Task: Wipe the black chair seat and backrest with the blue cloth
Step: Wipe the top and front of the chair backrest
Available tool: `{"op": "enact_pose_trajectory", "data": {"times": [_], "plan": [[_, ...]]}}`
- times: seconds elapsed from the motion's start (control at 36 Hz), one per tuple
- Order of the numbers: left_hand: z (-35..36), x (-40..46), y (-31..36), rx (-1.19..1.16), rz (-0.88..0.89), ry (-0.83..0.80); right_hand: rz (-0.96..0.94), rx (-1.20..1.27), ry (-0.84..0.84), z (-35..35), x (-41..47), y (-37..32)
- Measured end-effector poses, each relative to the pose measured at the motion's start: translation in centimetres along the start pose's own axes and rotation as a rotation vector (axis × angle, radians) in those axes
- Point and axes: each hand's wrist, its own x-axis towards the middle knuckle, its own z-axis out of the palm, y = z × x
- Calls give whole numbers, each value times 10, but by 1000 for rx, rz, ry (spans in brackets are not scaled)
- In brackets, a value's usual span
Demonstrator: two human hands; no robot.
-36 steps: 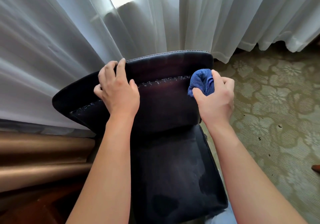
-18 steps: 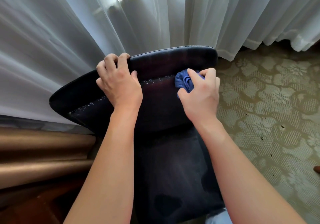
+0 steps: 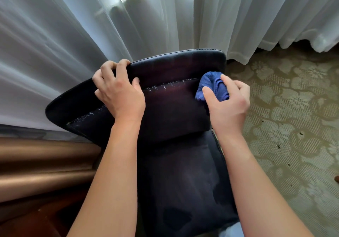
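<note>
Head view, from near to far: the seat of the black chair lies close below, with darker damp-looking patches near its front, and behind it rises the backrest. The right hand has its grip closed around the bunched blue cloth, pressing it on the right end of the backrest seam, where whitish flakes sit along the stitching. The left hand curls its fingers over the top edge of the backrest and steadies it. I judge that the cloth, being bunched small, may pass over the seam and only push the flakes down onto the seat. If the left hold loosens, the chair may turn away under the pressure. Behind, the white curtain hangs just beside the backrest, and a wide stroke could catch it.
</note>
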Motion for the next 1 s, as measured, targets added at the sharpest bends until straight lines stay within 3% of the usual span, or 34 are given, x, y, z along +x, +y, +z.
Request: {"op": "enact_pose_trajectory", "data": {"times": [0.17,0.64,1.0], "plan": [[-1,0,4,-2,-1,-15,-90,-224,-116,11,-15,-1],[4,1,-10,-19,107,67,-207,-190,4,21,-10,-14],[2,11,-15,-23,88,27,-378,-271,-226,51,-31,-47]]}}
